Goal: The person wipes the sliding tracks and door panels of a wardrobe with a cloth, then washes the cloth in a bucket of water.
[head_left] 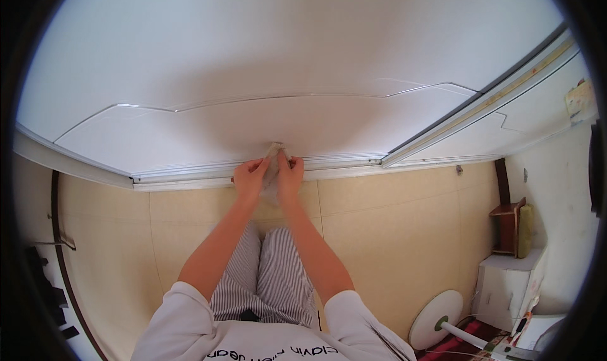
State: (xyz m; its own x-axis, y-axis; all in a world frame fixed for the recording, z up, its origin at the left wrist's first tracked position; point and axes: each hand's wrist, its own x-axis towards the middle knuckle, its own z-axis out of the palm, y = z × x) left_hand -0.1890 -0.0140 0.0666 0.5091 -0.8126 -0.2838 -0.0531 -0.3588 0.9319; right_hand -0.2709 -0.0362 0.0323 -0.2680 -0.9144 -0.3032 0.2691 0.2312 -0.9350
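Note:
Both hands meet low in front of a white sliding door panel (253,57), close above its bottom track (190,177). Between them hangs a pale, thin, crumpled cloth (272,171); its exact material is hard to tell. My left hand (250,176) pinches the cloth's left side. On its right side, my right hand (291,173) has the cloth between thumb and fingers. The top of the cloth stands up near the foot of the panel, and its lower end droops between my wrists toward the floor.
Tan floor (392,234) stretches behind the track. At right, a second white panel (480,130) adjoins the first. A brown wooden stand (506,231) rests by a white cabinet (506,285). A round white disc with a pole (436,320) lies tilted near red patterned fabric (465,342).

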